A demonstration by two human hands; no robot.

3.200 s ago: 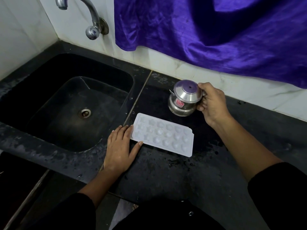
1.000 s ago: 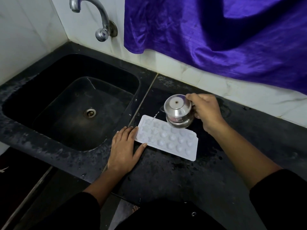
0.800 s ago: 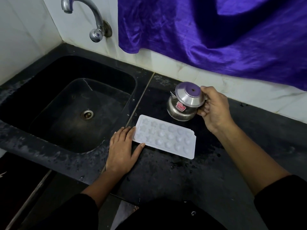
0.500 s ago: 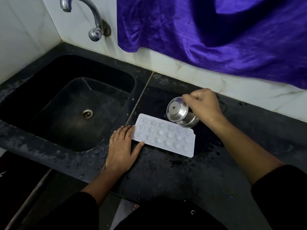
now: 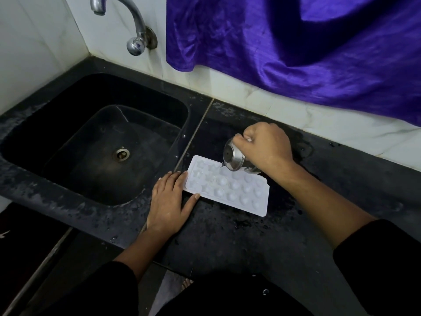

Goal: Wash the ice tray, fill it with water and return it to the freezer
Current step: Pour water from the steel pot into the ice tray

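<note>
The fingers [image 5: 247, 136] of the right hand [image 5: 266, 147] are curled tight round a steel pot [image 5: 234, 159], right of the frame's centre. The pot is tipped far over, its lidded top facing left, and a thin thread of water [image 5: 220, 169] runs from its lip onto the ice tray [image 5: 227, 190]. The left hand [image 5: 169, 201] lies flat and relaxed on the table [image 5: 250, 236]. Its straight fingers [image 5: 175, 179] rest against the tray's left short end and the thumb lies along the near edge.

The white ice tray sits flat on the wet black table at the centre of the frame, just right of the sink [image 5: 136, 99]. Its length slants toward the lower right, and its small star and round cups face up.

The dark sink fills the left half, with a metal drain [image 5: 122, 153] in its floor. A chrome tap [image 5: 134, 21] curves out from the white wall [image 5: 34, 53] at the upper left. A purple cloth [image 5: 296, 53] hangs across the upper right. Dark sleeves cover both forearms at the bottom edge.
</note>
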